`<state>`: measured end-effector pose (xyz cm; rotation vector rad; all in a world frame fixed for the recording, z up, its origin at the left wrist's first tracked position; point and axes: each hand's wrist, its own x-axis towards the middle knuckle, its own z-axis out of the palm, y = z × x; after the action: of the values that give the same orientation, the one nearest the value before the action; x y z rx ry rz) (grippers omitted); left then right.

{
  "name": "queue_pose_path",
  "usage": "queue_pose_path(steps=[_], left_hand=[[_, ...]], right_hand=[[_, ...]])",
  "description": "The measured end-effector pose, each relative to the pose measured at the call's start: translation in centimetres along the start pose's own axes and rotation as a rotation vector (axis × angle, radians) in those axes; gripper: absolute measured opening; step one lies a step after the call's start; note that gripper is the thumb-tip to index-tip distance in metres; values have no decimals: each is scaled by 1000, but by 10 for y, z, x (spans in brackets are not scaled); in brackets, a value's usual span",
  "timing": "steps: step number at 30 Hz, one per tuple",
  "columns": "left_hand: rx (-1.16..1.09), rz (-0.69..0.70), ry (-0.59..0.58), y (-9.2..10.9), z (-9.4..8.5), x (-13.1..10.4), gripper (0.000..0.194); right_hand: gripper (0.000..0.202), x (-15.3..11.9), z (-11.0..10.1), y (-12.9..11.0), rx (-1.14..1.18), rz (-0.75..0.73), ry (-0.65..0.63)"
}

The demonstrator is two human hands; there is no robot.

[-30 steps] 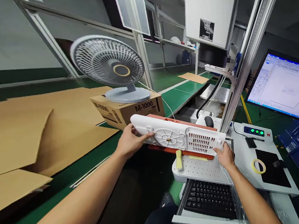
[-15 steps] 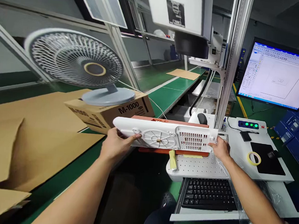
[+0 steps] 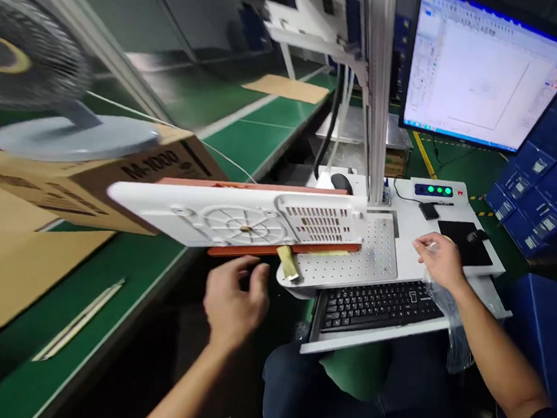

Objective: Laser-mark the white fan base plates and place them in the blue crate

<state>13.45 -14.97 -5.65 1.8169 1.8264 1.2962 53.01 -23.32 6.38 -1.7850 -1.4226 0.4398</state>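
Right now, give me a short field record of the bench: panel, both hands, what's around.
panel: white panel lying on an orange fixture at the perforated plate, no hand on it
left hand: below the panel, open, empty
right hand: over the bench edge by the keyboard, touching clear plastic film
left of panel: cardboard box with a fan on top
behind: monitor on

A green conveyor belt [image 3: 245, 144] runs along the left. Blue boxes [image 3: 538, 186] stack beside a lit monitor [image 3: 485, 71].
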Motion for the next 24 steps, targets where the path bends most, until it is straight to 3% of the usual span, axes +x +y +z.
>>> queue_pose_path(steps=[4,7,9,11,14,19,24], left_hand=[[-139,442,-342,56,77,-119,27],[-145,599,-543,98,132,-183,28],[-99,661,-635,118,162,-206,39],[-33,679,-684,132,182,-215,52],[57,662,-715,144,197,-213,67],[106,637,-787,150,197,-205,82],[48,567,-876,148,196,-201,81]], right_hand=[[40,-53,-74,28,224,-14,161],[44,-84,-98,43,232,34,215],[44,-101,-103,49,257,71,194],[45,-115,-102,52,288,106,146],[46,-130,-96,54,330,143,61],[43,-137,-83,54,397,140,-95],[45,-135,-64,33,477,93,-260]])
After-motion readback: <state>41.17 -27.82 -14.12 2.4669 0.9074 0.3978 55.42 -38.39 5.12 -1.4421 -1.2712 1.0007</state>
